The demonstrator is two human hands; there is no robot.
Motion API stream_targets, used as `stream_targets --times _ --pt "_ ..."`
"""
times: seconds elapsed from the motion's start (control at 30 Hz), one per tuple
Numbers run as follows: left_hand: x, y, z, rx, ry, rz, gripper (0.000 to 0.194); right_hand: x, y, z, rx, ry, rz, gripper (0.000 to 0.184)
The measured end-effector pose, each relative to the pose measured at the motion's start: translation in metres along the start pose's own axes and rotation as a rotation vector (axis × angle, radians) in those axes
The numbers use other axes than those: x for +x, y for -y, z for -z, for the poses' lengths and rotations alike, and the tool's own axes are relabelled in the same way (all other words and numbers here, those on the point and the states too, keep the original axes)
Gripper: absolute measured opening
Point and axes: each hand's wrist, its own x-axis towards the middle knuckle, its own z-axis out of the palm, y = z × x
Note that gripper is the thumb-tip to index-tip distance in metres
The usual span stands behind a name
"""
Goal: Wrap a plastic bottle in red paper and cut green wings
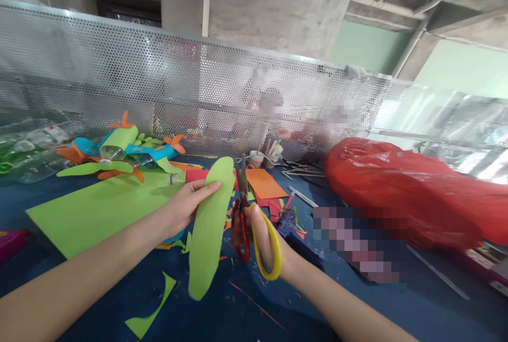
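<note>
A long, round-ended piece of light-green paper (209,239) is held upright, slightly tilted, over the near middle of a blue tabletop (214,326). Its outline appears essentially complete, with both ends rounded and the long sides smooth; whether any edge needs further trimming cannot be told. A curved green paper offcut (153,313) lies at near left, consistent with cutting already done, while the large light-green paper sheet (95,212) at left keeps straight edges and seems largely uncut. The left hand (184,207) grips the green piece by its upper left edge, thumb on the front face, so that most of the piece hangs below the grip. The right hand (262,228) is closed around the handles of metal-bladed scissors (243,186), one loop yellow, the other red; the blades point away, just right of the paper's upper part, with no cut visibly under way. Beyond the left hand lies a clear-necked bottle wrapped in red paper (195,175); farther left stands a bottle wrapped in green paper (121,137). Right of the scissors lie an orange paper sheet (265,184) and a dark-blue glue gun (297,239), with a large red plastic bag (397,188) at far right.
</note>
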Motion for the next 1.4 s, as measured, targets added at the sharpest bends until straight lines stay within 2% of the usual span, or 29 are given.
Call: stream_targets --times 0.1,0.3,0.53,0.87,1.07,1.13,1.3,1.4 --pt "-0.001 0.001 -0.003 -0.051 0.0 -0.029 0.025 -0.006 -0.001 -0.002 0.017 0.096 -0.001 0.064" --pt "-0.007 0.0 -0.012 -0.08 -0.028 -0.011 0.021 -0.006 -0.004 0.002 -0.18 0.064 0.108 0.057" --pt "-0.009 0.001 -0.017 -0.099 -0.083 -0.034 0.02 -0.006 0.003 0.002 -0.25 -0.018 0.208 0.045" --pt "-0.007 0.007 -0.013 -0.031 -0.089 -0.083 0.027 -0.007 0.006 0.0 -0.279 0.009 0.125 0.046" --pt "-0.002 0.004 -0.007 -0.013 -0.266 -0.121 0.027 0.001 0.002 0.001 -0.305 -0.033 -0.086 0.051" --pt "0.001 0.004 -0.002 -0.02 -0.303 -0.144 0.025 0.003 0.003 0.004 -0.35 -0.045 -0.113 0.052" --pt "0.01 0.004 0.01 -0.035 -0.359 -0.224 0.026 0.007 0.009 0.014 -0.521 -0.147 -0.045 0.044" --pt "0.014 0.002 0.015 -0.038 -0.358 -0.268 0.028 0.006 0.013 0.019 -0.653 -0.099 -0.112 0.047"
